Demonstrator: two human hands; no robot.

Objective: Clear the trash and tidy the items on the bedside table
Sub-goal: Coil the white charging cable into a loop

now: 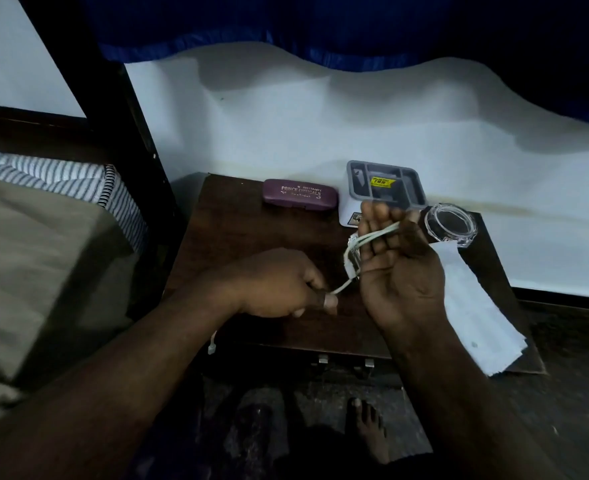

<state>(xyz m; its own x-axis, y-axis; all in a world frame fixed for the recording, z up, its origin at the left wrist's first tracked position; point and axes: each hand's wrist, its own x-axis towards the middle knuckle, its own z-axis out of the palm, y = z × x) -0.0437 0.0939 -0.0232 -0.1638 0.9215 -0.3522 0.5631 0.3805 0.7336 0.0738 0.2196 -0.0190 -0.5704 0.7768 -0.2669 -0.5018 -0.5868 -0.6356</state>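
The left hand's fingers pinch a white cable low over the counter. The right hand stands palm toward the camera, its fingers upright and close together, with the cable looped around them. The loops cross those fingers on a slant, higher at the right. One strand runs down and left to the left hand's pinch.

The dark counter lies bare under and left of both hands. At its back edge a purple case lies lengthwise along the wall. A grey-topped box sits just right of it, its front partly hidden by the right fingers. A clear jar stands near the back right corner, partly behind the hand. White paper overhangs the right front edge. A small white piece hangs at the front edge; whether it belongs to the cable cannot be told. A bed closes off the left side.
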